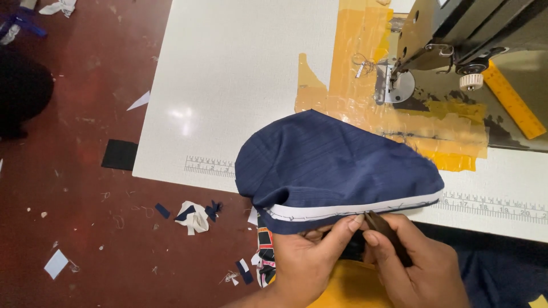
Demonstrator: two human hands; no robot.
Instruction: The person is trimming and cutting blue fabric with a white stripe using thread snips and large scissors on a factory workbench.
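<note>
A navy blue pinstriped fabric piece (331, 165) lies on the near edge of the white sewing table (240, 74). A white strip with a stitched seam (342, 209) runs along its near edge. My left hand (311, 256) pinches that edge from below, thumb and fingers on the cloth. My right hand (414, 265) holds a small dark tool (385, 228), its tip at the seam beside my left thumb.
A sewing machine (456, 34) with needle and presser foot (394, 80) stands at the far right, with yellow tape patches (359, 68) around it and a yellow ruler (514, 100) beside. Printed scales mark the table's near edge. Fabric scraps (194, 215) litter the red floor at left.
</note>
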